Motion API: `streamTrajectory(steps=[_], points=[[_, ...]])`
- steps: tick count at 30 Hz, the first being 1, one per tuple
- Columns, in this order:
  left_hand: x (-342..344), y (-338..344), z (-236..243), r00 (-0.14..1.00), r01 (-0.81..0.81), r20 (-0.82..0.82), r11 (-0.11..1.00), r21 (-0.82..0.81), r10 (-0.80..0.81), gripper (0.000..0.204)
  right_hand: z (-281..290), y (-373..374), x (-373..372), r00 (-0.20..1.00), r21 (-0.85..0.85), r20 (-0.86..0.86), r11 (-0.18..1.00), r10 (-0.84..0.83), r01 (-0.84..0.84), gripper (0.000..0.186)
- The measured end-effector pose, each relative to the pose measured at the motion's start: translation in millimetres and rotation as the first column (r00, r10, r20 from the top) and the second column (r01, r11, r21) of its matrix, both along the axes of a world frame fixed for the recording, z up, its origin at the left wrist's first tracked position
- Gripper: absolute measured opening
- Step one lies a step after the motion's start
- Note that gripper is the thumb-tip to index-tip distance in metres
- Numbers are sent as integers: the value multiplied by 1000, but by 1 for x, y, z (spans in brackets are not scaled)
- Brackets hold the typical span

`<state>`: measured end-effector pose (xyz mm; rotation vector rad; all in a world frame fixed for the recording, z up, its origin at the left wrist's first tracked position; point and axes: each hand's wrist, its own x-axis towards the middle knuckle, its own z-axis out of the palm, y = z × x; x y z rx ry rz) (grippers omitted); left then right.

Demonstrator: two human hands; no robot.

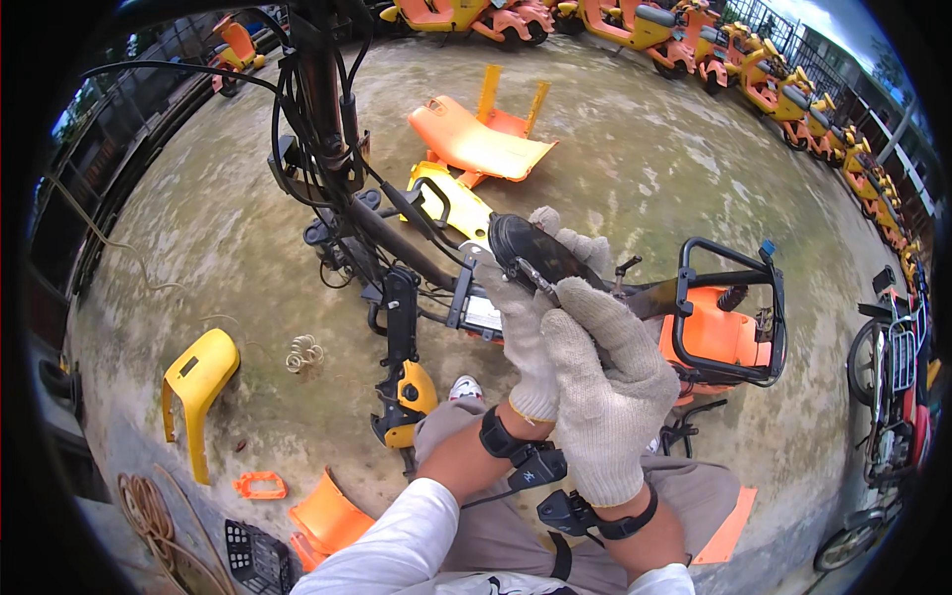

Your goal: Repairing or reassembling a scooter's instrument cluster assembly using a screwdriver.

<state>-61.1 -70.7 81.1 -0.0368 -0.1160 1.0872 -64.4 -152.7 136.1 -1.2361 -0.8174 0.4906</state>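
Both of my hands wear knitted off-white work gloves and are raised over the middle of a stripped scooter frame. My left hand is closed round a long black rounded part, with fingertips showing over its far side. On the part's near side sits a small metal fitting. My right hand is beside the left, its fingertips brought together at this fitting. Whether they grip the fitting or another small piece is hidden. Below the hands, a whitish labelled box sits in the frame.
An orange panel and a yellow cover lie on the concrete. A black rack rises at the frame's right. Near me are an orange shell, a black crate and coiled hose. Parked scooters line the far right.
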Motion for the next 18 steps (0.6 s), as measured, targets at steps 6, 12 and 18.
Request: streamTrajectory(steps=[6, 12, 18], points=[[-7, 6, 1, 997, -40, -59, 999, 34, 42, 81, -6, 4, -7, 994, -12, 104, 1000, 20, -19, 31], [-12, 6, 2, 993, -59, -96, 997, 48, 64, 81, -7, 5, -10, 992, -31, 121, 999, 22, -18, 30], [-11, 6, 5, 987, -72, -138, 995, 73, 81, 82, -9, 6, -9, 981, 0, 195, 1000, 7, -8, 30]])
